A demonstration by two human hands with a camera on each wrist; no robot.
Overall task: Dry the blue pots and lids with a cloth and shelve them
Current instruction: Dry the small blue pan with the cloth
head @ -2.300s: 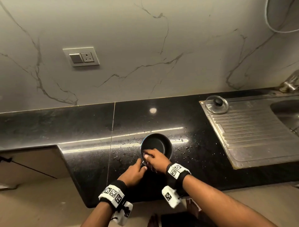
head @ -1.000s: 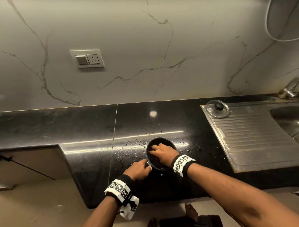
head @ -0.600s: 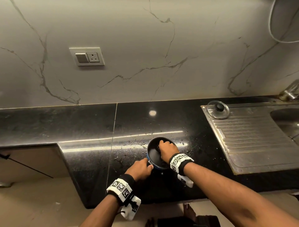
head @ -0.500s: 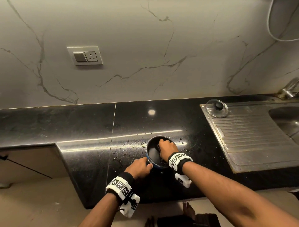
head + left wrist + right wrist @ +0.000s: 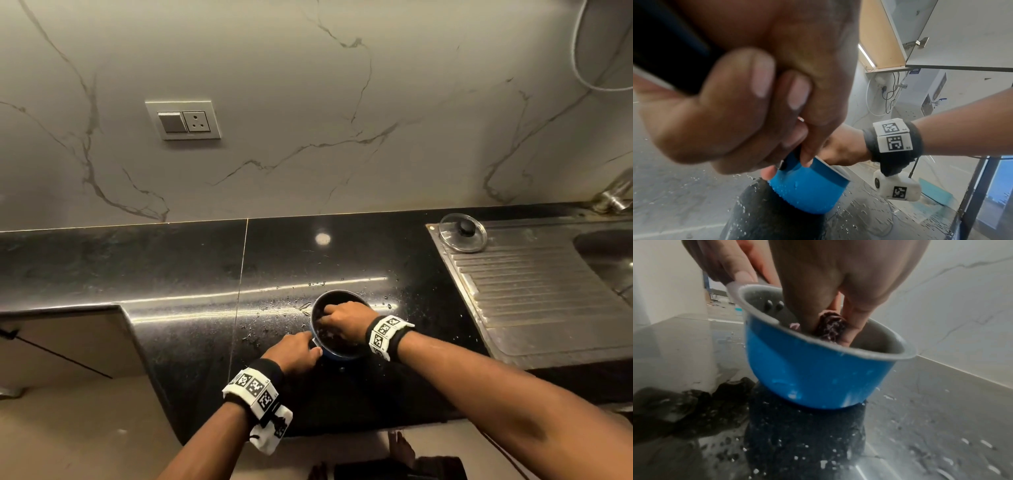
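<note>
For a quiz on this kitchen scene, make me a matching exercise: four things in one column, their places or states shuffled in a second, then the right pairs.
Things:
1. glass lid
2. blue pot
3. cloth
4. left hand

Places or states:
A. pushed down inside the pot by the right hand
B. curled round the pot's handle
C. on the far corner of the steel draining board
D. standing on the wet black counter, drops on its outside

Pairs: 1-C, 2-D, 3-A, 4-B
</note>
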